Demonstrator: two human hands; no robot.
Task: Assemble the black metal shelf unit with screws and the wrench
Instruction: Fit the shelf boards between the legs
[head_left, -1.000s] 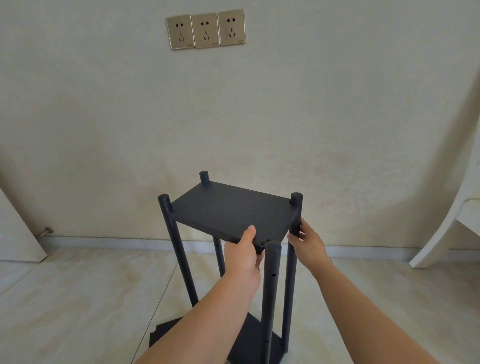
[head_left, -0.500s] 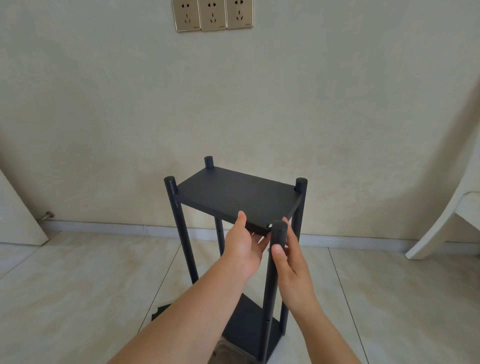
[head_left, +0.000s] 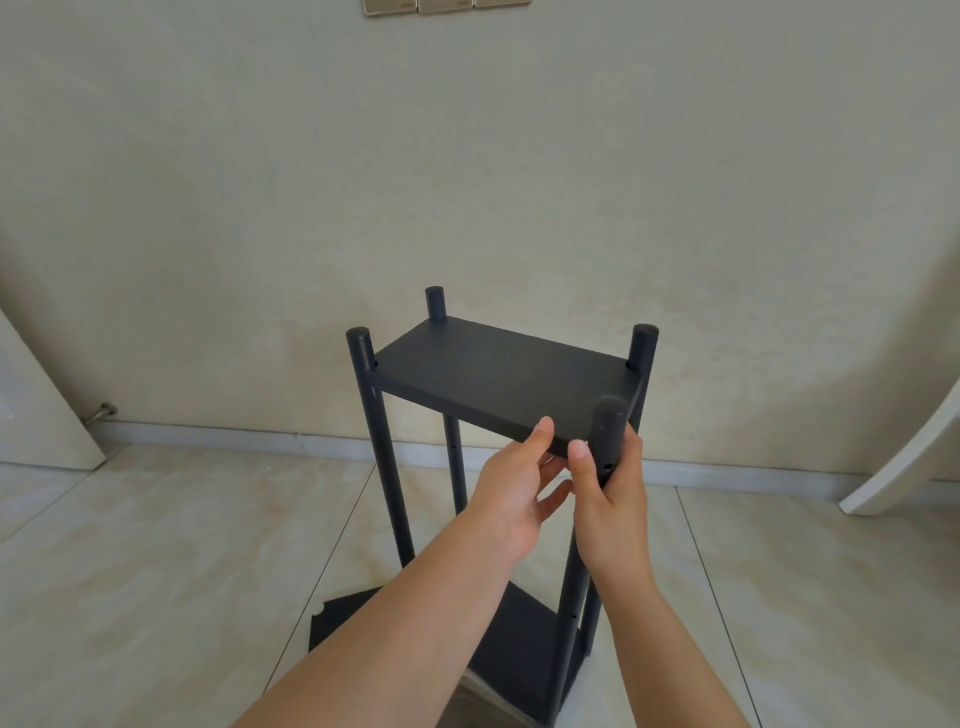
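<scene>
Black top shelf panel is pinched at its near edge by the left hand. The near-right post is gripped by the right hand, fingers curled round it. Seemingly the corner is being aligned; a screw is needed next.

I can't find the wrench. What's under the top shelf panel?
Under the top shelf panel: four black posts, the tiled floor and a bottom panel. No wrench shows, but the forearms cover part of that panel.

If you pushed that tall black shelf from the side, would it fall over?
Probably it could tip: the shelf unit is tall and narrow on thin posts. It looks stiff, being metal. The right hand grips the near post, and the left hand holds the top panel, likely steadying it.
</scene>
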